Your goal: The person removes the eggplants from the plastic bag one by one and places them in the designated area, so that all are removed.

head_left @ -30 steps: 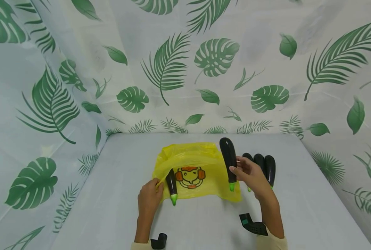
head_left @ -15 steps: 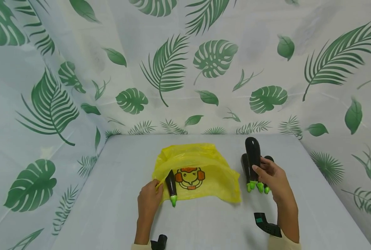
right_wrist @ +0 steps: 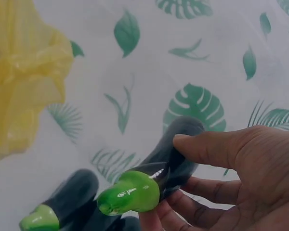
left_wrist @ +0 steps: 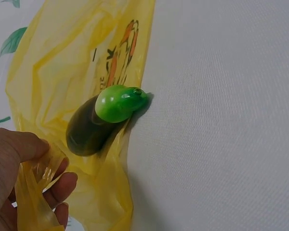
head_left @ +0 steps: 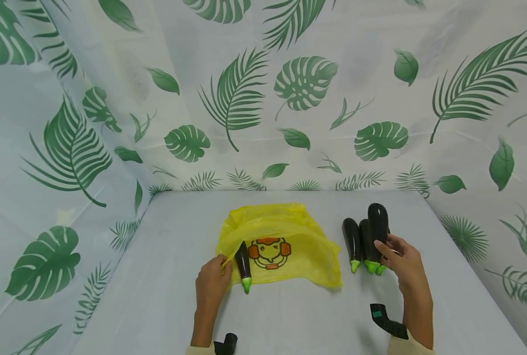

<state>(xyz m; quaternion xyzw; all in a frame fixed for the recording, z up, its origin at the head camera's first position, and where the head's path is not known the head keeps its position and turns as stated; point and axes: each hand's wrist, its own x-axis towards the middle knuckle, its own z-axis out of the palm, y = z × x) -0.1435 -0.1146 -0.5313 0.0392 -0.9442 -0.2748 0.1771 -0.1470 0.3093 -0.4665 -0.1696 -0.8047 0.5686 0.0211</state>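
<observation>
My left hand (head_left: 212, 278) pinches the edge of a yellow plastic bag (head_left: 308, 261) lying on the table. An eggplant (head_left: 243, 261) with a green stem end lies in the bag's mouth, its stem end poking out past the edge; in the left wrist view that green end (left_wrist: 118, 103) is close to my fingers. On the right, my right hand (head_left: 403, 261) holds another dark eggplant (head_left: 378, 224) between thumb and fingers, above a row of eggplants. An eggplant (head_left: 351, 239) lies at the row's left; those beside it are partly hidden by the held one.
The white table (head_left: 290, 320) spans the front. Behind and at both sides hang white sheets (head_left: 254, 98) with a green leaf print. A black wrist device (head_left: 388, 320) sits at my right wrist, and another (head_left: 226, 343) at my left.
My right hand has carried the held eggplant from beside the bag's right edge rightward to the row of eggplants, slightly lower now. My left hand keeps its hold on the bag.
</observation>
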